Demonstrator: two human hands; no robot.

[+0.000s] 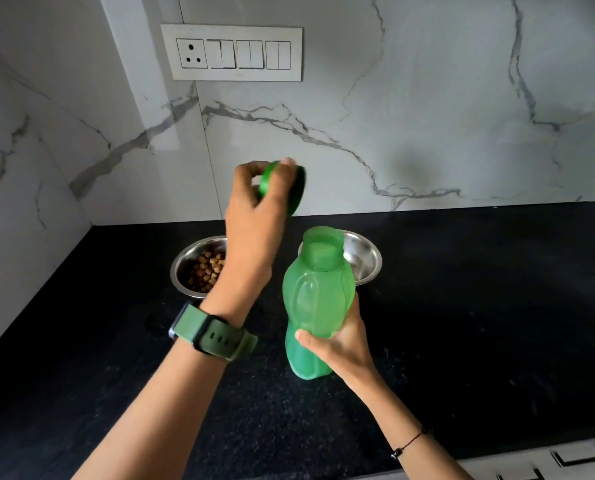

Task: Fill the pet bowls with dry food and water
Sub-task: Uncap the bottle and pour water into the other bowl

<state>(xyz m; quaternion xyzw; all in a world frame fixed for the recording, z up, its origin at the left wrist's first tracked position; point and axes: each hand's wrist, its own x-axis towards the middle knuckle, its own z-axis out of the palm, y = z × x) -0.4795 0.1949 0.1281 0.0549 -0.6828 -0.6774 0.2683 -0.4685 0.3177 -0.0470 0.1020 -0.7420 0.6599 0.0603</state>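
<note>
We see our right hand [337, 341] gripping the uncapped translucent green plastic bottle [318, 299], our left hand [254, 206] pinching its green cap [298, 188]. The left steel bowl [188, 268] holds brown kibble [206, 271]; the right steel bowl [367, 261] seems empty.

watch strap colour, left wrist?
Olive green strap with a dark case; head view.

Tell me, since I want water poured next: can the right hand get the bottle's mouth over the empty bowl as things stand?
Probably yes. The right hand grips the green bottle just in front of the empty bowl, its cap is already off in the left hand, and nothing lies between them.
</note>
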